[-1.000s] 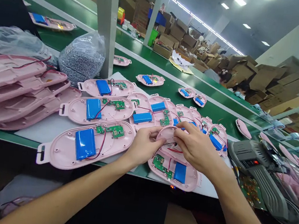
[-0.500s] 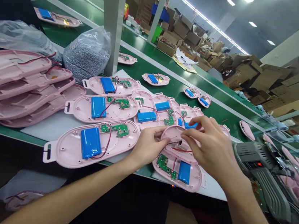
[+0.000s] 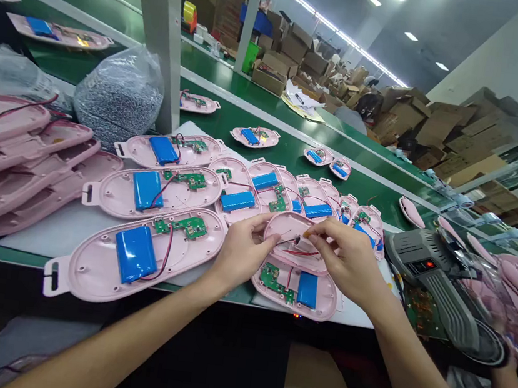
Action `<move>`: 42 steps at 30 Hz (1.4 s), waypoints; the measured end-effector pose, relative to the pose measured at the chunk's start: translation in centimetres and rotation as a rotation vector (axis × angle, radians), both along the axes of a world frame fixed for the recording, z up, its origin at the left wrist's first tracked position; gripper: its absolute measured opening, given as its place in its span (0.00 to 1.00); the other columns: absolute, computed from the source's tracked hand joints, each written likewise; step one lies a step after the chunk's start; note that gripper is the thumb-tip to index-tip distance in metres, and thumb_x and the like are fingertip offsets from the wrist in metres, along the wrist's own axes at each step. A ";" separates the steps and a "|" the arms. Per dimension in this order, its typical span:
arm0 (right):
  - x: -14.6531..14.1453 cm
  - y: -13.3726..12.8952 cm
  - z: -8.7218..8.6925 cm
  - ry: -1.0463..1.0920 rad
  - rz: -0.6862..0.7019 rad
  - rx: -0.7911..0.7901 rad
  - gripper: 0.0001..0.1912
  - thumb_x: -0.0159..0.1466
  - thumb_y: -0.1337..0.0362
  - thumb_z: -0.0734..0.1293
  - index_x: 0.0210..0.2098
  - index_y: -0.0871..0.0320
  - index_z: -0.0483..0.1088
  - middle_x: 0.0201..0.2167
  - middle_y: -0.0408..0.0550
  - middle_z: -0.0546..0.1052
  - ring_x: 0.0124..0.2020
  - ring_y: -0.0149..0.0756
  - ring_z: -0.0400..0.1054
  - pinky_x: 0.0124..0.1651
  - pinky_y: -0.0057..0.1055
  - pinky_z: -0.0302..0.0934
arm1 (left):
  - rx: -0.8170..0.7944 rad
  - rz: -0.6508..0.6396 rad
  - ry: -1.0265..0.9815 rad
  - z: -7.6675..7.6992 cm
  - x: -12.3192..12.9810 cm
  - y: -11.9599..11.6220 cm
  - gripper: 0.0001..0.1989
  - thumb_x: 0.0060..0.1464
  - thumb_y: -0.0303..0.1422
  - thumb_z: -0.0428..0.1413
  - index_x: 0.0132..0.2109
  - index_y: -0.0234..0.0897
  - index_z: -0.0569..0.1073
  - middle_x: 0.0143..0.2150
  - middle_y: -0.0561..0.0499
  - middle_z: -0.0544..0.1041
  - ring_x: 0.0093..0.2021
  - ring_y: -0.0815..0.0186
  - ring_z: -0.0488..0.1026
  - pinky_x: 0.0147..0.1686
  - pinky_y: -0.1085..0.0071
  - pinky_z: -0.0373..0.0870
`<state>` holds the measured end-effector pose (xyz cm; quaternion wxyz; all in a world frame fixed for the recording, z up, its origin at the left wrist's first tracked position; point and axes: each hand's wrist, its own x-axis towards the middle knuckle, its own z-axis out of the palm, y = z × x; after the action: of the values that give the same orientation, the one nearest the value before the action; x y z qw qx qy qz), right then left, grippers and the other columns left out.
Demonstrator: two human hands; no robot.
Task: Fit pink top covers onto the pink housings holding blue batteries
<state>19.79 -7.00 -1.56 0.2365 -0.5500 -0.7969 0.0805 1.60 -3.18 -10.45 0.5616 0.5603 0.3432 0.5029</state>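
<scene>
Pink shell half [image 3: 292,239], at twelve o'clock of its fitted base [image 3: 295,286], sits pinched between your left hand [image 3: 237,251] and right hand [image 3: 350,259], fingers closed on its wire; not yet joined.

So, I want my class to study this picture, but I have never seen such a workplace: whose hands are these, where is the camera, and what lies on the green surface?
The camera sits on the worker's head and looks down, so both arms belong to that person; there is no machine arm. The left hand steadies a pink oval shell half, while the right hand pinches small wires at it. That half lies over an open pink case holding a blue battery and a green circuit board. More open cases lie in rows on the green bench. On the left are stacked empty pink shells and a clear bag of small grey parts. A grey handheld tool rests on the right.
</scene>
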 end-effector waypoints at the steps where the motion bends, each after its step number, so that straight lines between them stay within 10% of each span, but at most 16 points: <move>1: -0.1 0.1 0.0 0.001 -0.013 0.002 0.08 0.67 0.69 0.62 0.36 0.56 0.72 0.34 0.43 0.76 0.35 0.32 0.68 0.37 0.29 0.59 | 0.017 0.006 0.004 0.1 0.0 -0.1 0.22 0.57 0.29 0.57 0.59 0.42 0.69 0.48 0.47 0.79 0.48 0.60 0.77 0.48 0.62 0.76; 8: -1.8 0.8 -0.9 -0.176 0.008 -0.014 0.10 0.68 0.70 0.59 0.37 0.56 0.72 0.36 0.46 0.74 0.37 0.35 0.68 0.37 0.30 0.57 | 0.329 0.069 0.208 0.6 -0.2 -0.3 0.13 0.61 0.28 0.54 0.50 0.47 0.76 0.55 0.50 0.71 0.58 0.61 0.68 0.50 0.66 0.73; 17: -2.9 0.7 -2.1 -0.184 -0.084 0.064 0.09 0.66 0.67 0.62 0.36 0.55 0.75 0.34 0.44 0.75 0.35 0.34 0.69 0.35 0.31 0.56 | 0.231 0.147 0.160 0.0 -0.1 -0.3 0.06 0.58 0.36 0.59 0.40 0.43 0.80 0.52 0.49 0.74 0.53 0.61 0.73 0.43 0.69 0.76; 24: -3.3 0.4 -3.3 0.258 -0.231 0.076 0.03 0.59 0.67 0.70 0.30 0.54 0.78 0.27 0.41 0.78 0.25 0.31 0.67 0.32 0.29 0.61 | 0.286 0.166 0.244 0.4 -0.2 -0.6 0.05 0.60 0.35 0.57 0.38 0.40 0.77 0.50 0.49 0.75 0.58 0.60 0.70 0.48 0.66 0.75; 34: -0.2 1.9 -2.3 0.210 -0.128 0.140 0.06 0.66 0.62 0.64 0.35 0.55 0.71 0.38 0.46 0.75 0.41 0.37 0.69 0.45 0.35 0.62 | 0.108 0.029 0.063 0.4 0.1 -0.5 0.16 0.58 0.31 0.58 0.53 0.43 0.70 0.52 0.48 0.75 0.47 0.63 0.76 0.40 0.69 0.78; 42: 0.0 3.8 -3.0 0.252 -0.031 -0.157 0.19 0.54 0.63 0.72 0.43 0.54 0.62 0.37 0.43 0.74 0.38 0.38 0.70 0.41 0.33 0.61 | 0.097 0.067 0.104 0.1 0.1 -0.4 0.13 0.57 0.30 0.58 0.50 0.41 0.71 0.50 0.49 0.76 0.48 0.62 0.76 0.41 0.69 0.78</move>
<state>19.81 -3.17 -4.54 0.2923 -0.5645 -0.7436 0.2072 1.74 -3.63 -10.36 0.4978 0.6005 0.3657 0.5078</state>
